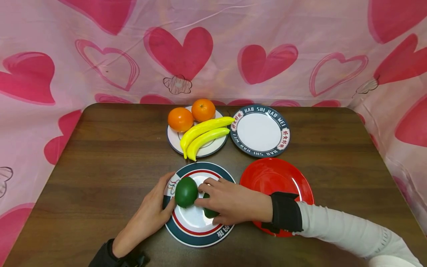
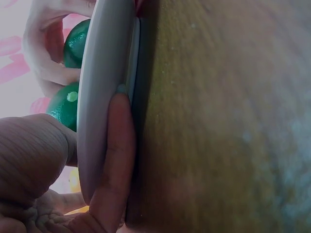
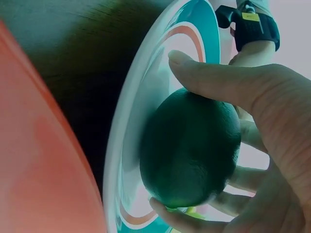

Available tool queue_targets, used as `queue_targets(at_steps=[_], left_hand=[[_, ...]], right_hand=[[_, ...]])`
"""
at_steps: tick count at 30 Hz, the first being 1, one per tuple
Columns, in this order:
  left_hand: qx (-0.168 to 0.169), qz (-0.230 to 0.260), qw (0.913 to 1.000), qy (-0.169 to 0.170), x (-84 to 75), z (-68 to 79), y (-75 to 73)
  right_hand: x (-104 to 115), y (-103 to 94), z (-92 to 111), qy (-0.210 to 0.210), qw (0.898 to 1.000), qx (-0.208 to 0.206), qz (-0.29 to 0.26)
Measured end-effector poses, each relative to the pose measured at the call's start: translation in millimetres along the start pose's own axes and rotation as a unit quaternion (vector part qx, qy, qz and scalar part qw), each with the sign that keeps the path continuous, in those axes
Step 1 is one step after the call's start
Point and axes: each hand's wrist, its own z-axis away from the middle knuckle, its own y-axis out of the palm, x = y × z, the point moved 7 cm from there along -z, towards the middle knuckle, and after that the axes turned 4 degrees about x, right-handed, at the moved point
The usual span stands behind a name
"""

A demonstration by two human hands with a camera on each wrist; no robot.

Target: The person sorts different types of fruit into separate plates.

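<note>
A white plate with a dark blue-green band and red ring (image 1: 199, 241) lies at the near middle of the table. My left hand (image 1: 149, 209) grips its left edge, one finger (image 2: 120, 141) under the rim in the left wrist view. Two dark green, egg-shaped avocados are on this plate. The left avocado (image 1: 186, 191) sits beside my left thumb. My right hand (image 1: 235, 200) holds the right avocado (image 3: 192, 145), thumb on one side and fingers curled round the other. From above, that hand covers much of it.
A red plate (image 1: 267, 174) lies under my right forearm. Behind are a white plate (image 1: 218, 146) carrying two oranges (image 1: 180, 119) and two bananas (image 1: 208, 128), and a dark-rimmed plate (image 1: 260, 131) with lettering. A pink heart-patterned cloth (image 1: 220, 48) hangs behind the wooden table (image 1: 110, 167).
</note>
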Motion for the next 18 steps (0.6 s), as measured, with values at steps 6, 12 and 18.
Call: queue_targets(at_steps=[6,12,18], left_hand=[[-0.003,-0.005,1.0,0.003,-0.2,1.1,-0.2],[-0.007,-0.013,0.9998,0.015,-2.4,1.1,-3.2],[-0.008,-0.016,0.9994,0.028,-4.2,1.7,-6.9]], right_hand=[[-0.3,-2.2,10.6,-0.003,1.0,-0.024,-0.02],[-3.4,-4.3,21.3,-0.001,0.998,-0.044,-0.039],[-7.0,-11.8,39.6,0.025,0.994,-0.081,-0.062]])
